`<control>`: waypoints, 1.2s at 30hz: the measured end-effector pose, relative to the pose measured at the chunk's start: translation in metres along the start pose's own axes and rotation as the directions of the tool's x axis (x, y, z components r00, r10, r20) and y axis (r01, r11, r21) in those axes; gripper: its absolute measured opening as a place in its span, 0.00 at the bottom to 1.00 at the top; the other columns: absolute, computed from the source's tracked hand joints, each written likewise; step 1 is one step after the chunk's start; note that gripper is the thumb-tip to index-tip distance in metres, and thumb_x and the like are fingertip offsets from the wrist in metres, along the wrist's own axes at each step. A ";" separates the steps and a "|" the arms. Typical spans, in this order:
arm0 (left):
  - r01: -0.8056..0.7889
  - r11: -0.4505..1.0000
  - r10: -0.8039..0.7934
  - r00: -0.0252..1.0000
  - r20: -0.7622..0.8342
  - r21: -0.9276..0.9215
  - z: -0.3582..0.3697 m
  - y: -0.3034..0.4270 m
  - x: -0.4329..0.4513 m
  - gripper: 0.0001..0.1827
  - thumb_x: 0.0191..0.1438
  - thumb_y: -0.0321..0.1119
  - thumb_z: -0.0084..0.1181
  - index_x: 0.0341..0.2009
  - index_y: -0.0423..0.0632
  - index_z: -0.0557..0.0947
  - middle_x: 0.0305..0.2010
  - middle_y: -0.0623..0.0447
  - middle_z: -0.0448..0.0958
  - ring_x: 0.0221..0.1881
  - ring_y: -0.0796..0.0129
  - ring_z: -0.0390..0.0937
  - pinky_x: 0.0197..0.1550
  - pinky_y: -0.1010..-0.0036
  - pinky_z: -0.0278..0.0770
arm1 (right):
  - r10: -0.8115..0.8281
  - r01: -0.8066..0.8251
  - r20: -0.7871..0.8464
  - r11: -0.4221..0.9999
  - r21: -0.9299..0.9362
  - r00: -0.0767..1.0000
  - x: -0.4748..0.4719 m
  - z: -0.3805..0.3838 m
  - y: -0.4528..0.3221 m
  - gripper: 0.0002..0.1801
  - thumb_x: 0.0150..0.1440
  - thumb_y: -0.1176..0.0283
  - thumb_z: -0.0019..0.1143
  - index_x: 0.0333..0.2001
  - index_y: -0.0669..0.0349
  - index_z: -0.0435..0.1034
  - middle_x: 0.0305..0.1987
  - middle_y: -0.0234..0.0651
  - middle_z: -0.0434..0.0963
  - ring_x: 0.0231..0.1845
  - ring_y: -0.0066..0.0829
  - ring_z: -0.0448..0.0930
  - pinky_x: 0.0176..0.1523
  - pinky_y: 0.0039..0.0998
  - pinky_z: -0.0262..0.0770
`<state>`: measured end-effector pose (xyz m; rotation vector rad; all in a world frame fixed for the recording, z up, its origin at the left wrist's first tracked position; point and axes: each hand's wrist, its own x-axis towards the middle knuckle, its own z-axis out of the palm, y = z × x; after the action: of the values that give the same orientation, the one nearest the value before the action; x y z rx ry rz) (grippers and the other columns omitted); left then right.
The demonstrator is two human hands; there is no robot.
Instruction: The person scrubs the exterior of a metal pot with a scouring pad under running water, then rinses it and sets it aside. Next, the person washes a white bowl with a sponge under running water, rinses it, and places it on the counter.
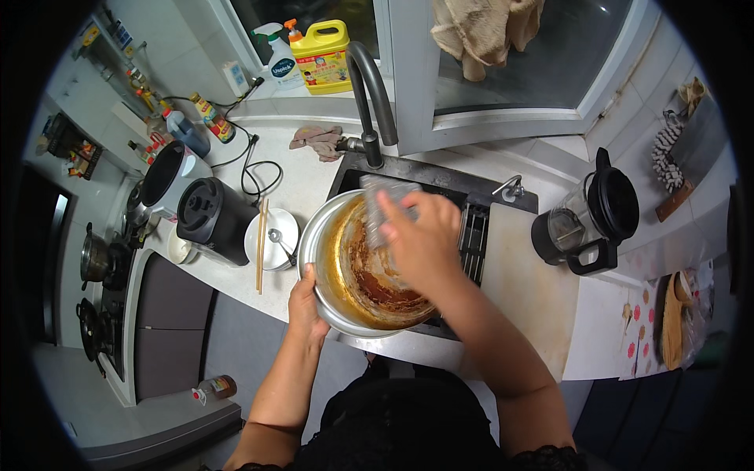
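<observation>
My left hand (306,306) grips the silver rim of a round metal pot (330,253), thumb on top, holding it tilted over the near left part of the dark sink (347,181). Golden and dark brown burnt stains cover the face turned up to me; I cannot tell if this is its inside or its underside. In my right hand (421,247) is a grey scrubbing cloth (380,212), blurred by motion, held over the pot's stained face. The curved faucet (371,100) rises behind the pot.
Left of the pot are white bowls (283,229) with a spoon, chopsticks (262,247) and a black appliance (215,218). A cutting board (524,282) lies over the sink's right side, beside a blender jug (589,218). A rag (318,141) sits near the faucet.
</observation>
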<state>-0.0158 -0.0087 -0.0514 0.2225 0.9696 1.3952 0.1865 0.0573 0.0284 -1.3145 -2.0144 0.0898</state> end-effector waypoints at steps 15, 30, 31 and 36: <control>0.007 0.996 -0.007 1.000 -0.006 -0.091 -0.008 -0.002 0.012 0.24 0.62 0.47 0.43 0.53 0.42 0.70 0.51 0.45 0.73 0.50 0.57 0.73 0.56 0.62 0.70 | -0.226 0.220 0.078 0.972 0.079 0.971 -0.053 -0.016 -0.040 0.27 0.46 0.54 0.61 0.51 0.47 0.72 0.42 0.28 0.66 0.46 0.34 0.63 0.52 0.41 0.57; 0.096 0.964 -0.127 0.985 -0.113 -0.248 -0.020 -0.009 0.013 0.23 0.62 0.47 0.42 0.54 0.44 0.69 0.55 0.42 0.70 0.56 0.51 0.69 0.58 0.54 0.67 | 0.335 -0.213 -0.127 0.803 0.556 0.934 -0.072 0.023 0.039 0.14 0.55 0.71 0.58 0.45 0.61 0.75 0.37 0.34 0.68 0.38 0.24 0.68 0.40 0.22 0.66; 0.112 0.961 -0.151 0.978 -0.143 -0.251 -0.021 -0.011 0.013 0.23 0.62 0.47 0.41 0.54 0.44 0.69 0.55 0.42 0.70 0.56 0.51 0.68 0.58 0.53 0.67 | 0.367 -0.225 -0.161 0.804 0.550 0.916 -0.073 0.027 0.032 0.14 0.55 0.71 0.58 0.46 0.61 0.75 0.38 0.34 0.68 0.38 0.24 0.69 0.39 0.21 0.66; 0.163 0.960 -0.219 0.942 -0.252 -0.226 -0.001 -0.016 0.008 0.21 0.63 0.47 0.39 0.53 0.46 0.70 0.55 0.44 0.70 0.56 0.50 0.68 0.58 0.51 0.67 | 0.402 -0.267 -0.240 0.854 0.447 0.884 -0.083 0.033 0.008 0.15 0.54 0.72 0.58 0.47 0.58 0.75 0.41 0.35 0.66 0.42 0.30 0.67 0.45 0.27 0.65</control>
<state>-0.0059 -0.0057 -0.0661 -0.2205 1.0378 1.3532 0.1910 0.0034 -0.0425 -1.3004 -1.3740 0.4054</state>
